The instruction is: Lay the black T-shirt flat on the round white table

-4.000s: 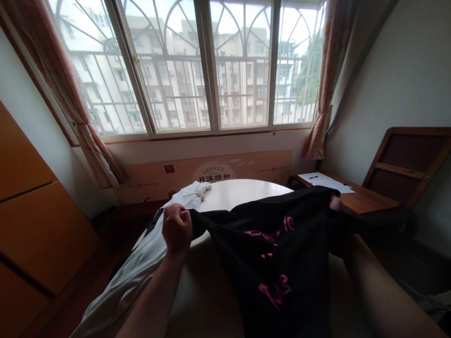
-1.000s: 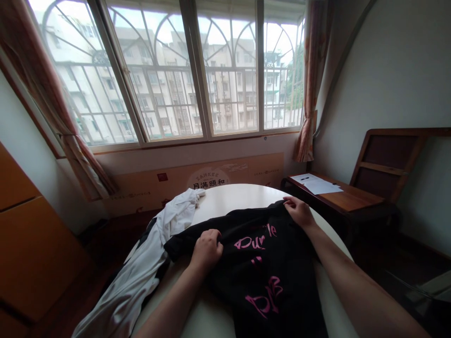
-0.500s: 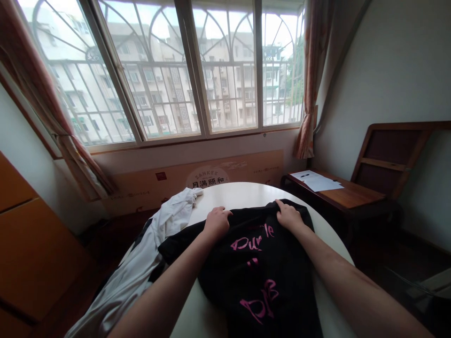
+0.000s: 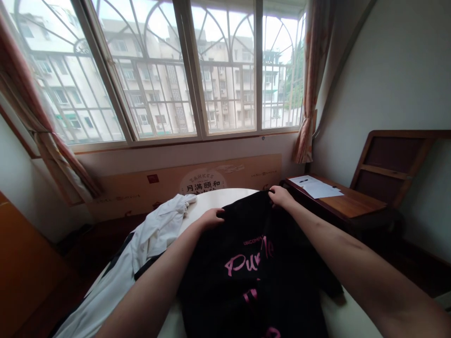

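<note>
Round white table [image 4: 206, 199] under a barred window [image 4: 230, 94]. Black shirt [image 4: 253, 265] on it, print up, top edge held fairly taut between hands. Right hand [image 4: 279, 196]: thumb and fingers pinched on the far top corner. Left hand [image 4: 211, 217]: fingers bent onto the upper edge, next to no gap; grip depth can't tell. Risk: shallow left hold could slip if the right pulls harder. White garment [image 4: 155, 234] lies just beside, a black sleeve against it; dragging the shirt might shift both. Papers [image 4: 320, 188] on side table [image 4: 355, 202], well apart, low risk.
</note>
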A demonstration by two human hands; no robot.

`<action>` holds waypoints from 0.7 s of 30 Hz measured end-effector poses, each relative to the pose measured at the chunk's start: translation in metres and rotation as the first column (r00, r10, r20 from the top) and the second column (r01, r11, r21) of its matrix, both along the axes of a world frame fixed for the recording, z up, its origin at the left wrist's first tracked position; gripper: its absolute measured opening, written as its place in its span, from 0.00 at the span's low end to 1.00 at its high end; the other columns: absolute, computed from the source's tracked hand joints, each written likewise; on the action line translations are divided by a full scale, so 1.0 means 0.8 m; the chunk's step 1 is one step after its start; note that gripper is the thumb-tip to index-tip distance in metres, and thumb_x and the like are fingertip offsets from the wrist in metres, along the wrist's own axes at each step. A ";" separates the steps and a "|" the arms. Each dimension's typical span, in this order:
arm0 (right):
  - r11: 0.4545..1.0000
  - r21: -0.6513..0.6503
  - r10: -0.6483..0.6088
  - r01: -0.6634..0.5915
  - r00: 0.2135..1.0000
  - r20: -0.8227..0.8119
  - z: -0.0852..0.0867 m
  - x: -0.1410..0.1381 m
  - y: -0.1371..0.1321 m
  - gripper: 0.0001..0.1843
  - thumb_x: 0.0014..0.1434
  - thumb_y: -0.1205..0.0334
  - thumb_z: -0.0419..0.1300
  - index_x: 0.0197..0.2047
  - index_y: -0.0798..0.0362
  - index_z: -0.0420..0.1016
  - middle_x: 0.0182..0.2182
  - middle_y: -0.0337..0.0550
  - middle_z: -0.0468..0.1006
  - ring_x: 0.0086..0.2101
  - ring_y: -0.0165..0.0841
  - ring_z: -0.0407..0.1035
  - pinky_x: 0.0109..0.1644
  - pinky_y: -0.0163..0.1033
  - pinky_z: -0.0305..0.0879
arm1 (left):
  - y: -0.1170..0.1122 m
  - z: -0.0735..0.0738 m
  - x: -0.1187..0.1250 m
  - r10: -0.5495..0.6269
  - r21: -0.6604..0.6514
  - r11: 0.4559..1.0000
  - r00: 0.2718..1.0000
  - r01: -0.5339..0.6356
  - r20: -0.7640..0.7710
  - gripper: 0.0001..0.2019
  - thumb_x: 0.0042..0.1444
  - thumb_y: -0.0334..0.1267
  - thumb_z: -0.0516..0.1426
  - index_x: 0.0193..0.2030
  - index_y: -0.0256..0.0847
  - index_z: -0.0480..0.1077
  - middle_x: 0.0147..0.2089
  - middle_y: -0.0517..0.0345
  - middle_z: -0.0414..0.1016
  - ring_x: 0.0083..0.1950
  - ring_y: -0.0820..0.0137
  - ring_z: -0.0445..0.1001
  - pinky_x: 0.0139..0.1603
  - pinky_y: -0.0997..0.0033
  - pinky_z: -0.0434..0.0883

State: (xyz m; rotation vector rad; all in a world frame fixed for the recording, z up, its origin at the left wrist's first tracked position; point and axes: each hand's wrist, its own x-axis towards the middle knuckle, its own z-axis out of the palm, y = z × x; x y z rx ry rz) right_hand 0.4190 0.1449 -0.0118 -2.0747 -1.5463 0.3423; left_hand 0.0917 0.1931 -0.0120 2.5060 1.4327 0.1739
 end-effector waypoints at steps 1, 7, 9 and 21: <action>1.000 0.002 0.001 -0.001 1.000 0.000 0.000 -0.003 0.010 0.18 0.68 0.59 0.49 0.52 0.52 0.76 0.36 0.45 0.83 0.28 0.31 0.77 0.35 0.33 0.69 | 0.006 0.001 -0.007 -0.014 -0.016 1.000 1.000 0.014 -0.002 0.27 0.54 0.33 0.60 0.63 0.43 0.73 0.62 0.56 0.76 0.61 0.62 0.75 0.63 0.71 0.70; 0.999 0.014 -0.029 0.028 0.997 0.078 -0.017 -0.026 0.070 0.14 0.65 0.61 0.54 0.47 0.56 0.79 0.48 0.55 0.81 0.50 0.43 0.76 0.50 0.38 0.68 | 0.046 0.026 -0.040 -0.012 0.021 1.000 0.994 0.014 -0.107 0.28 0.53 0.29 0.60 0.62 0.47 0.74 0.60 0.59 0.78 0.59 0.63 0.77 0.62 0.71 0.70; 0.999 0.009 -0.034 0.034 0.995 0.089 -0.021 -0.034 0.089 0.16 0.66 0.61 0.53 0.49 0.56 0.78 0.49 0.56 0.81 0.51 0.45 0.75 0.52 0.39 0.68 | 0.064 0.041 -0.042 0.022 0.088 0.996 0.987 -0.009 -0.159 0.28 0.53 0.27 0.58 0.61 0.49 0.75 0.60 0.58 0.78 0.60 0.61 0.76 0.63 0.68 0.69; 0.990 -0.024 0.144 -0.142 0.983 0.111 -0.037 -0.041 0.161 0.37 0.69 0.62 0.54 0.76 0.56 0.44 0.56 0.57 0.78 0.55 0.42 0.74 0.60 0.41 0.65 | 0.156 0.041 -0.001 0.202 0.376 0.923 0.937 -0.084 -0.286 0.21 0.67 0.37 0.48 0.62 0.49 0.72 0.63 0.42 0.69 0.66 0.52 0.65 0.65 0.52 0.63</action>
